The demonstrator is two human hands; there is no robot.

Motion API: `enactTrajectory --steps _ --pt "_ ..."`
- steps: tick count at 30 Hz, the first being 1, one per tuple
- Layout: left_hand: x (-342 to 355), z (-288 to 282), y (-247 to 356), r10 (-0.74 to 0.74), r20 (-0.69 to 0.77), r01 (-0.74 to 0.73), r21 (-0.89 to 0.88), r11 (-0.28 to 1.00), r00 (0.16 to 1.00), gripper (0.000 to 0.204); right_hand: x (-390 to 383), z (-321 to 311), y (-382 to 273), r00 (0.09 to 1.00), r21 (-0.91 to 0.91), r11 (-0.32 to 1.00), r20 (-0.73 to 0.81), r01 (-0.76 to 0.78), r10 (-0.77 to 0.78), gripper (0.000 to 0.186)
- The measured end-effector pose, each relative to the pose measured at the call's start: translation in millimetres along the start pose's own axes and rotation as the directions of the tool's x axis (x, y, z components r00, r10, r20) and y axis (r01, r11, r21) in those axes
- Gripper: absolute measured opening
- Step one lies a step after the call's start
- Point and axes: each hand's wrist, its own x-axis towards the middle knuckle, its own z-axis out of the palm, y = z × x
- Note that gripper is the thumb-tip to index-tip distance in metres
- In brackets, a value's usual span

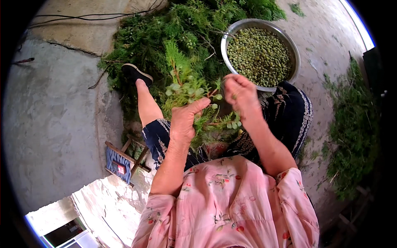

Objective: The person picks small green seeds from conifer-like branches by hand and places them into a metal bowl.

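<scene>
My left hand point(186, 118) is closed around a leafy evergreen branch point(182, 89), held over my lap. Pale green cones point(196, 91) cluster along its twigs. To the right of the branch is my right hand point(242, 94), smeared a little by motion, its fingers curled together; what they pinch, if anything, I cannot make out. Just beyond that hand stands a round metal basin point(296, 62), holding a great many small green cones point(258, 56).
A large heap of cut evergreen branches point(144, 45) lies ahead. More greenery point(353, 132) is spread at the right. A small wooden folding stool point(124, 159) with blue fabric stands at the left. Black cables point(91, 16) cross the concrete floor point(53, 115) at the far left.
</scene>
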Motion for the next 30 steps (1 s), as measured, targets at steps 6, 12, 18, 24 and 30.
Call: enactTrajectory --steps 6,12,18,24,30 --pt "11 -4 -2 0.048 -0.077 -0.054 -0.088 0.995 0.996 0.021 2 -6 6 0.944 0.312 0.929 0.316 -0.198 0.095 0.014" --pt "12 -3 -6 -0.001 -0.044 -0.007 -0.179 0.984 0.999 0.019 -5 8 10 0.93 0.086 0.977 0.331 -0.196 0.157 0.016" --pt "9 -6 -10 0.009 -0.09 -0.017 -0.089 0.996 0.996 0.02 11 -7 11 0.992 0.138 0.99 0.122 -0.027 0.01 0.007" --pt "13 -4 -9 -0.006 -0.077 -0.008 -0.183 0.983 0.997 0.019 5 -2 16 0.944 0.272 0.932 0.289 -0.239 0.158 0.013" --pt "13 0 -8 0.072 -0.102 -0.088 -0.163 0.983 0.992 0.02 -6 11 15 0.949 0.19 0.95 0.244 -0.246 0.197 0.02"
